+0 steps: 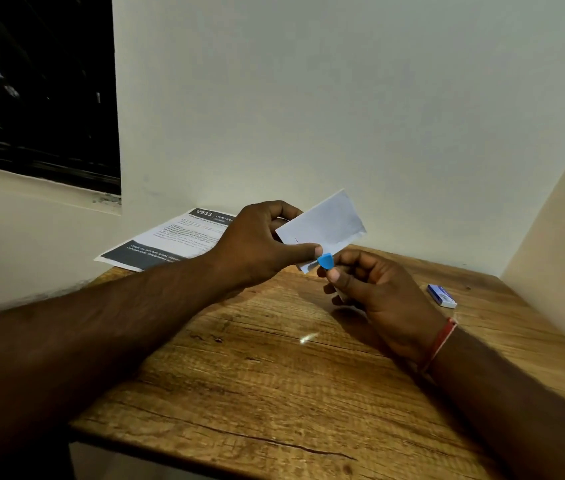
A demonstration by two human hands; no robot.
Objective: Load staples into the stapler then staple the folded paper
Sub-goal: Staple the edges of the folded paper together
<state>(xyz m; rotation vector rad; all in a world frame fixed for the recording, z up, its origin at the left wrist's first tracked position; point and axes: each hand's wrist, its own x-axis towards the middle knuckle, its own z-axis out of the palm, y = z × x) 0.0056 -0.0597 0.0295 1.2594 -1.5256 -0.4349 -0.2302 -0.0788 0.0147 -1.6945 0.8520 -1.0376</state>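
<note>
Wooden table [274, 393], grain and cracks showing, sits in a corner. Off-white back wall [308, 98] at its far edge, cream side wall [558, 220] along its right edge. Dark window [31, 81] upper left (nothing legible through it), pale sill [31, 199] below. Dim light, small glint [308, 337] mid-table.

Place: room in home, plain corner serving as desk spot.
Evidence:
- table [274, 393]: wood-grain top, cracks along grain, set into corner.
- walls [343, 98]: bare cream plaster, meeting at far right.
- window [31, 81]: far left, dark pane, recessed above painted sill [31, 188].
- sheet [170, 244]: printed, at table's far left edge against wall; header reads "1933" and "LIVING RO…".
- box [442, 296]: small, blue and white, right side of table.
</note>
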